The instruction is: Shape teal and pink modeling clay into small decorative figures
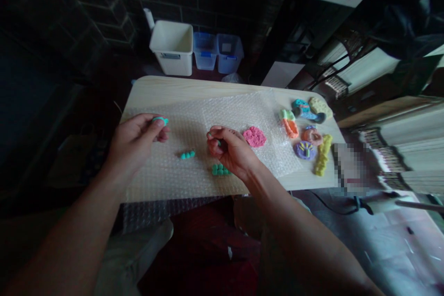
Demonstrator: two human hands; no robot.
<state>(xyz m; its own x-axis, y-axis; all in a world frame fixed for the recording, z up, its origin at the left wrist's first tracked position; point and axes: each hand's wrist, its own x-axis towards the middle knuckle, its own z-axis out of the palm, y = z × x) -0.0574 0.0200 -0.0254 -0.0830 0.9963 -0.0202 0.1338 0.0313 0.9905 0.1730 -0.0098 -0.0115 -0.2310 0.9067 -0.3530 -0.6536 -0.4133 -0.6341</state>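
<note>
My left hand [140,136] pinches a lump of teal modelling clay [160,120] between thumb and fingertips, above the left part of the bubble wrap. To its right, my right hand [227,145] is closed, thumb against curled fingers, with a small bit of green clay [219,142] just showing among them. Between and below the hands, a short row of teal clay balls [188,155] lies on the bubble wrap [187,125]. A block of green clay balls [219,169] sits under my right wrist, partly hidden by it. Beyond that wrist lies a bumpy pink clay piece [255,137].
Several finished-looking clay shapes stand on the table's right side, among them a purple disc [305,150], a yellow strip [323,155] and an orange-and-green piece [289,125]. Behind the pale wooden table [156,85] are a white bin [173,48] and two clear blue boxes [229,53].
</note>
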